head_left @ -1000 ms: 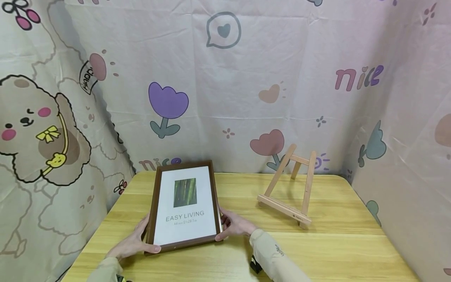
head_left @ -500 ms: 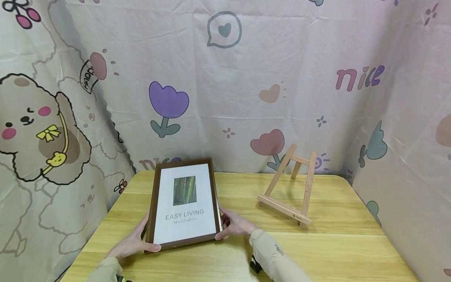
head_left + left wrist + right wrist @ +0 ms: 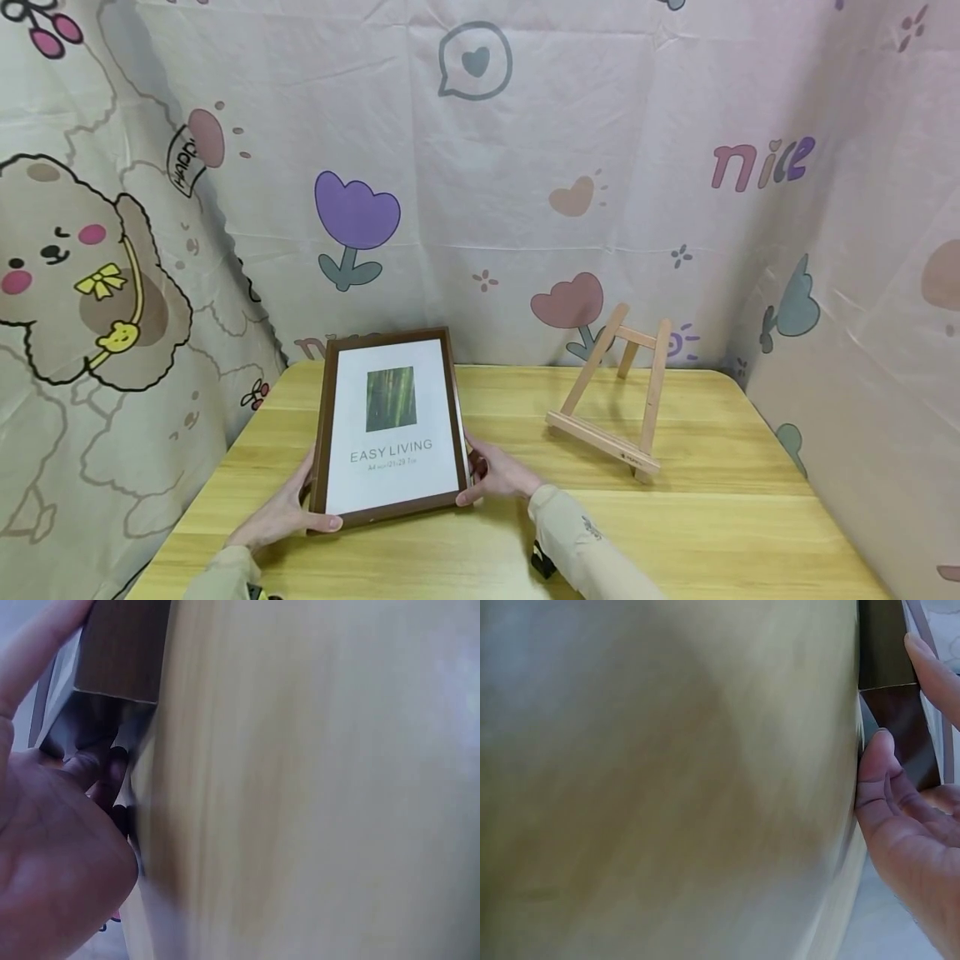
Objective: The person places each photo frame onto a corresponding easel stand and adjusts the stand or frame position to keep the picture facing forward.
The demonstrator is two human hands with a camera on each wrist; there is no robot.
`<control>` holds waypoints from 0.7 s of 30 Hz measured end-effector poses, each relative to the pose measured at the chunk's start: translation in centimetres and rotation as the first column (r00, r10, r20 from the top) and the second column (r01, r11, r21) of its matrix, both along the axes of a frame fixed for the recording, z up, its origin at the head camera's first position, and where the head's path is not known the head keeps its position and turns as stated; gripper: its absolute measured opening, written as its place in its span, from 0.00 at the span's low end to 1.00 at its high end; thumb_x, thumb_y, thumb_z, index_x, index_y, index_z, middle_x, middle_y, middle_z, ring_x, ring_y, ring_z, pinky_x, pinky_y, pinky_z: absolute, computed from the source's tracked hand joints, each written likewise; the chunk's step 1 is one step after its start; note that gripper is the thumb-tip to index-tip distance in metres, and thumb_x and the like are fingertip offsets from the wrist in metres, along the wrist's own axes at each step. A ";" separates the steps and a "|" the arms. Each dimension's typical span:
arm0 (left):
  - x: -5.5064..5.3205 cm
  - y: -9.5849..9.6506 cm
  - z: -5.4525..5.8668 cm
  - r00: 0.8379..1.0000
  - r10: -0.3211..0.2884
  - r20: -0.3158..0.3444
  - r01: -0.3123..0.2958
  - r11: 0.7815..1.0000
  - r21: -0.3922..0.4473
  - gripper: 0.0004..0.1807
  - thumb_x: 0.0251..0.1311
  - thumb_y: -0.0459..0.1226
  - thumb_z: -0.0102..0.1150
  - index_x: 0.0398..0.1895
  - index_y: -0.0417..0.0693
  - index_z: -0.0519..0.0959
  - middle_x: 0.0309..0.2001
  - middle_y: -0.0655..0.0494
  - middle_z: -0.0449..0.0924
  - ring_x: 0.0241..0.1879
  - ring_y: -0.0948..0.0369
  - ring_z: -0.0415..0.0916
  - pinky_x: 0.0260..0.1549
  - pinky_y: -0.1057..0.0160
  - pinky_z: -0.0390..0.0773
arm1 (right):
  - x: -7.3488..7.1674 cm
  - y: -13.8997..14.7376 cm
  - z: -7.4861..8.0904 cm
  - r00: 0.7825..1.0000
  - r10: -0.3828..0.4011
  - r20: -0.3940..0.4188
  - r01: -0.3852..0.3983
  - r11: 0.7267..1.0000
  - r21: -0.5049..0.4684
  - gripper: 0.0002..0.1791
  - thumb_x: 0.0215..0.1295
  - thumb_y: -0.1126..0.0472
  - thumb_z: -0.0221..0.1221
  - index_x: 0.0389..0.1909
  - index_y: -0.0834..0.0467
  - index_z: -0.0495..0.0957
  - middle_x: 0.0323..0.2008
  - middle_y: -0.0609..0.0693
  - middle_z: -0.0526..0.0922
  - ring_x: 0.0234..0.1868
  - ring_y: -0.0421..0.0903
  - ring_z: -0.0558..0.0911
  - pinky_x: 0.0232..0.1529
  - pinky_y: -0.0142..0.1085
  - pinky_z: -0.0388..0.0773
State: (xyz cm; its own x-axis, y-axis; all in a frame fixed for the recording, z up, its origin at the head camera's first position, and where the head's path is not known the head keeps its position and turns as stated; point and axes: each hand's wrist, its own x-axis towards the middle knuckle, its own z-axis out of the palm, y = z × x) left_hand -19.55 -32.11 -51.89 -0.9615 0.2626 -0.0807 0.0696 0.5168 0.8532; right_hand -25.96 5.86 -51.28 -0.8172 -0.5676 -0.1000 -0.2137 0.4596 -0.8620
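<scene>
Both hands hold a brown picture frame (image 3: 390,421) on the left half of the table in the head view. Its white insert has a green bamboo picture and the words EASY LIVING. My left hand (image 3: 281,510) grips the lower left corner, thumb over the front edge, other fingers tucked behind. On the right side, close to the lower right corner, my right hand (image 3: 501,473) grips with its thumb on the front border. The wrist views show curled fingers at the frame's side and underside. A light wooden easel (image 3: 602,442) stands to the right, apart from both hands.
The wood-grain table (image 3: 712,533) reaches back to a patterned cloth backdrop (image 3: 480,167), which also hangs at the left and right. The easel's ledge faces forward, angled slightly, with its back leg near the cloth.
The frame's far end has risen a little, tilting the frame slightly more upright. Both hands keep their grip near the lower corners. The easel has not moved.
</scene>
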 end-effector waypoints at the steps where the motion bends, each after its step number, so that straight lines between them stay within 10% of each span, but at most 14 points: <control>1: 0.0 0.0 0.0 1.000 -0.001 -0.011 0.001 1.000 0.006 0.77 0.45 0.34 0.79 0.80 0.47 0.22 0.79 0.28 0.22 0.74 0.24 0.29 0.63 0.18 0.38 | 0.0 0.0 0.0 1.000 -0.001 -0.004 0.001 1.000 0.002 0.66 0.47 0.61 0.78 0.82 0.52 0.43 0.38 0.47 0.80 0.32 0.41 0.77 0.32 0.30 0.78; 21: -0.7 1.1 -0.3 0.987 0.004 -0.160 0.013 0.994 0.105 0.79 0.39 0.31 0.80 0.81 0.58 0.25 0.80 0.33 0.24 0.76 0.27 0.32 0.64 0.18 0.37 | 0.2 0.2 0.3 0.997 -0.034 -0.065 0.033 0.999 -0.022 0.69 0.46 0.65 0.77 0.82 0.46 0.39 0.46 0.51 0.79 0.34 0.41 0.78 0.36 0.30 0.81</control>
State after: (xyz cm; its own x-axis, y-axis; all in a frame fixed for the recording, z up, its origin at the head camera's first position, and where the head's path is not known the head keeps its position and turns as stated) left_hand -20.24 -30.97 -52.15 -0.9586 0.2655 0.1024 0.2115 0.4239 0.8807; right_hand -25.80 6.06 -50.98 -0.8402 -0.5412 -0.0341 -0.2546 0.4492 -0.8564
